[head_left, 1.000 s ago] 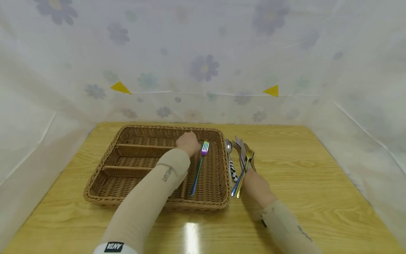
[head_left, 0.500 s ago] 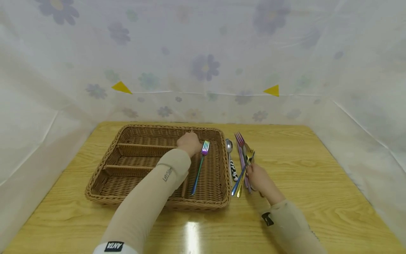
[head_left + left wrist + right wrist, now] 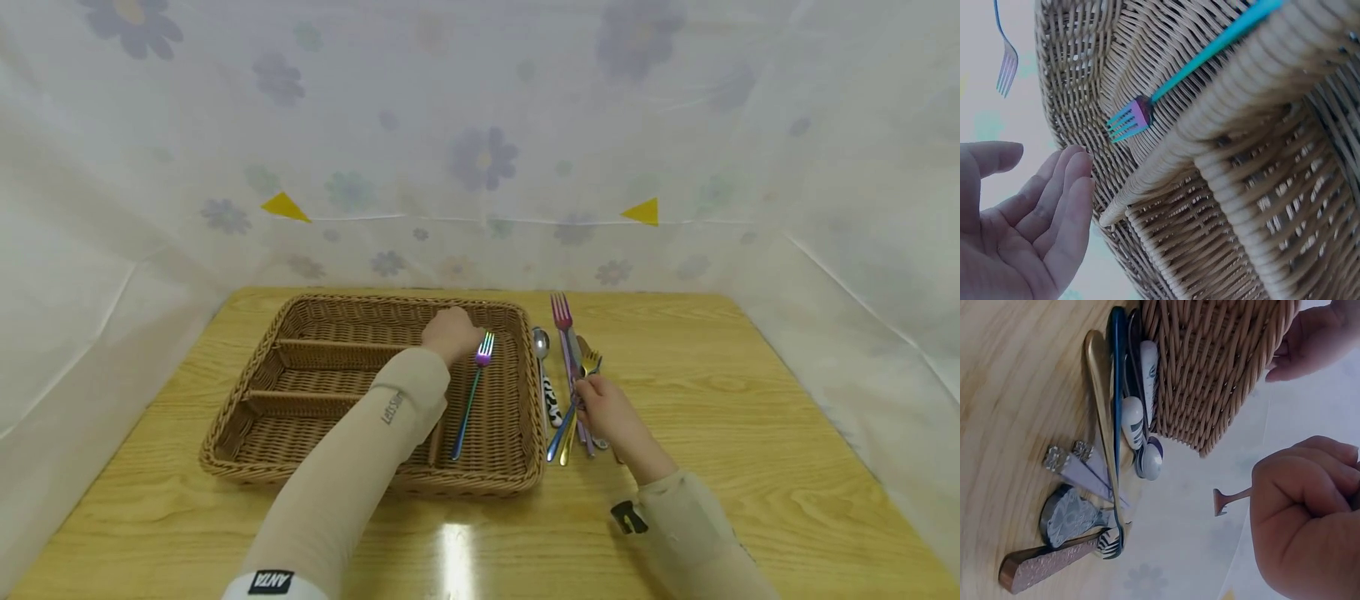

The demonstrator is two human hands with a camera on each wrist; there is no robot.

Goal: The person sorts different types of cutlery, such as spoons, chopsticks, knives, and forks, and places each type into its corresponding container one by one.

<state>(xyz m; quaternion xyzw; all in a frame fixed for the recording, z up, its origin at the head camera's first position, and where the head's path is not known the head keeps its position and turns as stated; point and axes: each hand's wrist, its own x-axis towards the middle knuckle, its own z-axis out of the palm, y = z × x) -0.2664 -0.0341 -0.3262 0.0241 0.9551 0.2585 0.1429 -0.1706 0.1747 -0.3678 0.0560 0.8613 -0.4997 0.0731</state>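
My left hand hovers by the far side of the wicker basket, holding nothing; its fingers look loosely bent in the left wrist view. Close to it, a rainbow-coloured fork lies in the basket's right compartment. My right hand pinches a purple-pink fork above the cutlery pile, tines pointing away. In the right wrist view only that fork's head shows past my curled fingers. Beneath lie a gold fork, a spoon with a black-and-white handle, and lilac-handled pieces.
Wooden dividers split the basket into compartments. The cutlery pile lies against the basket's right wall on the wooden table. A grey patterned handle and a brown handle are among it. A flowered white curtain surrounds the table.
My right hand has lifted the purple-pink fork from the pile, its tines now farther up and left in the head view. My left hand has shifted only slightly to the right.
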